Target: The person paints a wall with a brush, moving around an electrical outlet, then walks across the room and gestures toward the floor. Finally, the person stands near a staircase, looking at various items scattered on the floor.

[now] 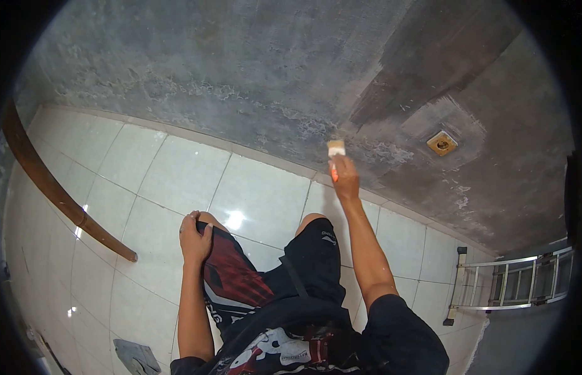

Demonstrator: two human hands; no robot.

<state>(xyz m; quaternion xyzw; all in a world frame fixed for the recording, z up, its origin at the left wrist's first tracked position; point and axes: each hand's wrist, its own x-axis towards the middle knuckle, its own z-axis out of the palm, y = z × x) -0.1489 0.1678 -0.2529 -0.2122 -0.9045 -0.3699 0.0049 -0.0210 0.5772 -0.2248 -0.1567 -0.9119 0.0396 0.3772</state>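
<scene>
Two hands show: the left hand (192,240) rests open on a knee (208,219); the right hand (345,181), nearer the wall (253,69), grips a brush (336,150), bristles pointing forward, low by the wall, left of the socket (442,144).

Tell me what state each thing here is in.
Brush: held in right hand, bristles at the wall.
Left hand: resting on the knee.
Wall: patchy, flaking in places.
Socket: nothing plugged in.
Floor: tiled, shiny.
Grey cloth: crumpled.
Ladder: leaning or lying, unclear.
Brown pole: tilt unclear.
</scene>
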